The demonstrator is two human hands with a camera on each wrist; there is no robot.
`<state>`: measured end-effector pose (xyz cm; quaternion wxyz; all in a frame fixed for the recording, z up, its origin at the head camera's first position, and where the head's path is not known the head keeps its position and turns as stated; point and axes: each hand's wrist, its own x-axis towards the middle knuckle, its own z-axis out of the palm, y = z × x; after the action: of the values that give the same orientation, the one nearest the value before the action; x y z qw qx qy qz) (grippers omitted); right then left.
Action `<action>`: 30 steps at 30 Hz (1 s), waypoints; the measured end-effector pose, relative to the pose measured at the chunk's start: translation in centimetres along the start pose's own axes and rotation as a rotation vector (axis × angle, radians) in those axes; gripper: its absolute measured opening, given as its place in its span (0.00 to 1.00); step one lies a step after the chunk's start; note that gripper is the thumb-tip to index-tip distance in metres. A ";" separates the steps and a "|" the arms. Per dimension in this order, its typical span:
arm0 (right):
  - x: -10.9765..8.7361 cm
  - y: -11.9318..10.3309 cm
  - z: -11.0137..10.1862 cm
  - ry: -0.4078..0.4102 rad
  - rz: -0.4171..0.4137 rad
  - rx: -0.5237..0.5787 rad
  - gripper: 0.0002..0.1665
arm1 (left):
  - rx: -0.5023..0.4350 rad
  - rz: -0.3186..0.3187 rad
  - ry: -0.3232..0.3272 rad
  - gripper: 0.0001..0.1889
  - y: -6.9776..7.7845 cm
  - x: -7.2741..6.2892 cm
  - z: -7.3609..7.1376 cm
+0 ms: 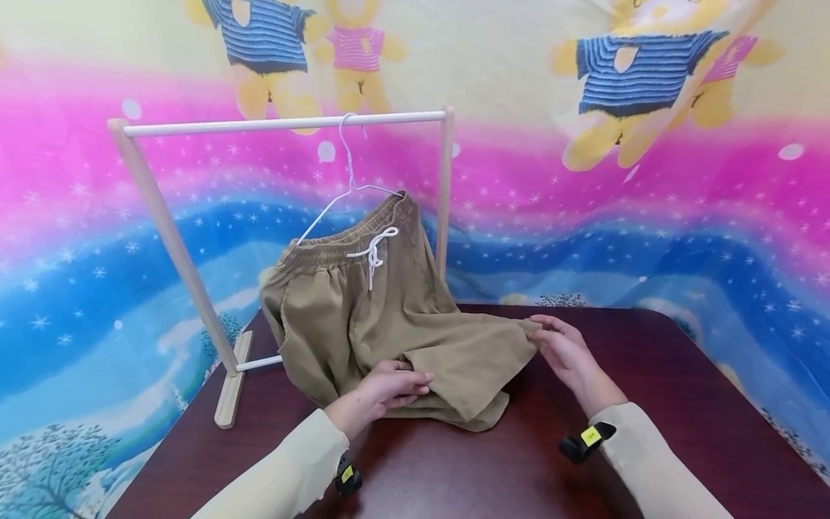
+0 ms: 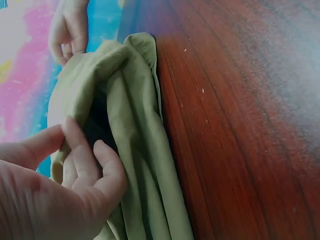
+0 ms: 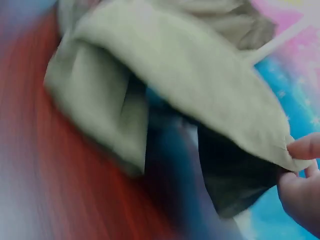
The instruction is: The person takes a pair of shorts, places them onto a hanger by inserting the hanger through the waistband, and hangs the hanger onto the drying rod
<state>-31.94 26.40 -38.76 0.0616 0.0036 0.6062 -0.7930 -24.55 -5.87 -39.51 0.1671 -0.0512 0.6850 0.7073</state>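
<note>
Khaki drawstring shorts (image 1: 324, 303) hang by the waistband from a white wire hanger (image 1: 351, 162), their lower part spreading over the table. A white cord is tied in a bow at the waist. My right hand (image 1: 570, 353) pinches the far corner of one leg's hem between thumb and fingers, drawing the leg out to the right. Nearer the middle, my left hand (image 1: 389, 389) pinches the near edge of that leg; in the left wrist view its thumb and index finger (image 2: 75, 142) meet at the cloth. The leg opening (image 3: 165, 115) gapes between the hands, dark inside.
The hanger hooks over the top bar (image 1: 279, 125) of a wooden rack, whose left foot (image 1: 232, 382) stands on the dark red table (image 1: 441, 476). Behind hangs a colourful curtain (image 1: 519, 194) printed with bears. Black straps (image 1: 586, 441) circle both wrists.
</note>
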 end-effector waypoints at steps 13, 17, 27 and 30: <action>-1.3 0.8 0.1 0.006 -0.066 -0.784 0.23 | 0.127 -0.011 -0.092 0.10 -0.9 0.1 1.0; -1.3 0.9 -0.2 -0.030 -0.084 -0.842 0.26 | 0.149 0.027 -0.121 0.12 -0.9 0.2 1.3; -1.3 0.5 -1.1 -0.104 -0.240 -0.755 0.26 | 0.114 0.165 -0.016 0.13 -0.1 0.5 1.4; -1.3 0.2 -1.2 -0.050 -0.270 -0.773 0.22 | 0.095 0.164 -0.003 0.12 0.0 0.6 1.3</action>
<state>-30.69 27.66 -39.20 -0.0314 -0.1189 0.8527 -0.5077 -24.87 -4.51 -39.61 0.1119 0.0140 0.7194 0.6854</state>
